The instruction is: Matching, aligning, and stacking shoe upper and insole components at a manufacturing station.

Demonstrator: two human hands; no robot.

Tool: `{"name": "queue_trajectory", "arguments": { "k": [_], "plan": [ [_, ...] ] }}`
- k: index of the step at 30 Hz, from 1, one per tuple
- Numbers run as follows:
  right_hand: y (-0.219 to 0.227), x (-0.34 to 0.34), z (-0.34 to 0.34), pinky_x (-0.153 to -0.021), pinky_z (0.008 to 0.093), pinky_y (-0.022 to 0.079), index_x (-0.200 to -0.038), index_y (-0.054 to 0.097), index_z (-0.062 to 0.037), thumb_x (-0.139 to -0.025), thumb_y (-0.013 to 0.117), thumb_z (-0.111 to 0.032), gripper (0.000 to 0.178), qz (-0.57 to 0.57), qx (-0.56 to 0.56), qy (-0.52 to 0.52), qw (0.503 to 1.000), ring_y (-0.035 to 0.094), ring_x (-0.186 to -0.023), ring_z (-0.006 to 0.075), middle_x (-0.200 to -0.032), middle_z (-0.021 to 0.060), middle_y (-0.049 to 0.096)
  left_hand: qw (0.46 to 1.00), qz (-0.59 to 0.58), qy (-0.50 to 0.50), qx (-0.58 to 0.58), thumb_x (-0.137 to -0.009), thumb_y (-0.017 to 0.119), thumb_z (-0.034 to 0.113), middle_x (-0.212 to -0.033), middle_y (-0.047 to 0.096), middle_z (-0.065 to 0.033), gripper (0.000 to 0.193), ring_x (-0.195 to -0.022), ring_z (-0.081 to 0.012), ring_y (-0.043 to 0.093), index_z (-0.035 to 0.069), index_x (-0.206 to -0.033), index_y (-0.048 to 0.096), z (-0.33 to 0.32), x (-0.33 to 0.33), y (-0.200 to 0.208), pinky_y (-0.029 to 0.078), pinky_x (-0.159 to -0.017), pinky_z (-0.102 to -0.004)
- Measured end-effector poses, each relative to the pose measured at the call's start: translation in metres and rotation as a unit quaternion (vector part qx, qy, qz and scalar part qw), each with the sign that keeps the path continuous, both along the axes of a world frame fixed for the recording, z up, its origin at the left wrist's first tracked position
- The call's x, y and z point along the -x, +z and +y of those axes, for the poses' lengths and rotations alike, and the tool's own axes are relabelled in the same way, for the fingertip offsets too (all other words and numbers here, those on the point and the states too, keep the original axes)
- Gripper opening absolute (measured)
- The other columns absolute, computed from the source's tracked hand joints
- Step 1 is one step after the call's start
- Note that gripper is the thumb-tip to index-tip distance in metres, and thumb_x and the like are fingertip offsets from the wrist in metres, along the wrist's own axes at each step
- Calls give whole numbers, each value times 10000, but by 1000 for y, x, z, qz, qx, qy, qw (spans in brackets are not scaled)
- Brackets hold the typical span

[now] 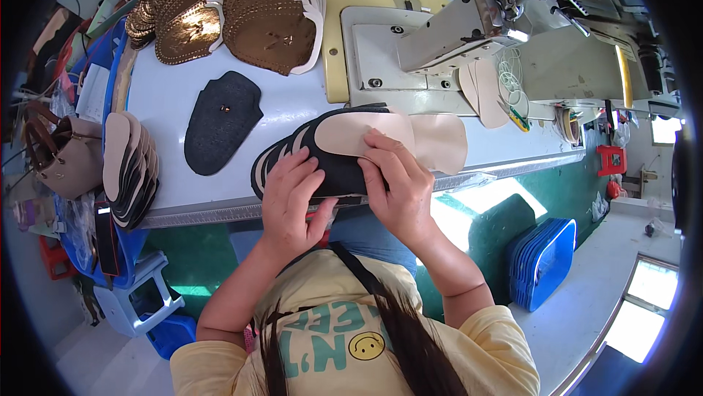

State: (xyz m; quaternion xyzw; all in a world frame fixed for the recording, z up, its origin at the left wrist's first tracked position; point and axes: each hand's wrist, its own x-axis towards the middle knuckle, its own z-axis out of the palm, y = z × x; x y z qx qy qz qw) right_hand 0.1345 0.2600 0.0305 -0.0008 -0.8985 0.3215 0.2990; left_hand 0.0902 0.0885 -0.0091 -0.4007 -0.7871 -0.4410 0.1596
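Note:
A fanned stack of black shoe pieces (333, 168) and beige insoles lies at the table's front edge. The topmost beige insole (344, 132) rests on black material, slanting toward the sewing machine. My right hand (399, 187) has its fingers on this insole and its thumb at the insole's lower edge, pinching it. Spread over the stack's left part, my left hand (293, 202) has its fingers apart and touches the fanned edges. Another beige piece (441, 143) sticks out to the right, beyond my right hand. A single black shoe piece (223, 121) lies flat to the left.
Bronze-coloured pieces with white edges (271, 19) are piled at the back. A sewing machine (447, 37) stands back right, with small yellow-green snips (519, 119) and loose beige insoles (483, 92) near it. More insoles (130, 165) and a handbag (69, 154) are at left.

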Motion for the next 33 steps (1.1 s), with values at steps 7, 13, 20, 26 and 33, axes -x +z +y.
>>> {"name": "queue_trajectory", "arguments": {
  "k": [7,13,20,26,33],
  "plan": [
    [-2,-2,-1,-727,352,555,-861,641,21,-742,695,31,131,-8,-11,5,1000,677,-876,333,-1012,182,665,988,123,14,88,-646,644,-4,-683,423,-34,382,-654,-199,507,57,-1023,642,15,30,33,455,-662,-345],
    [1,-8,1,-742,360,560,-906,645,19,-690,785,-87,278,-32,-27,33,999,666,-927,344,-1097,173,644,979,185,-1,86,-625,645,42,-727,477,-43,268,-710,-204,546,45,-893,661,10,41,30,484,-696,-345],
    [-7,-17,7,-1009,489,419,-1156,593,11,-663,807,-192,575,-74,-97,112,986,498,-1222,387,-1277,196,542,979,169,27,115,-638,640,53,-811,514,-60,253,-828,-238,556,37,-889,660,5,32,24,464,-822,-432],
    [-17,-25,11,-1071,532,340,-1243,558,-1,-695,752,-188,610,-103,-131,124,978,420,-1295,406,-1347,185,494,994,54,-67,60,-729,598,108,-1267,506,-212,462,-1229,-385,481,-6,-1177,587,18,15,47,284,-1062,-562],
    [-31,-26,28,-1085,519,329,-1252,548,32,-666,706,-108,623,-80,-88,157,980,388,-1319,419,-1369,196,479,973,19,-127,193,-731,604,589,-1328,450,-257,907,-1284,-399,389,-40,-1354,404,53,18,41,256,-1097,-479]
  ]
}}
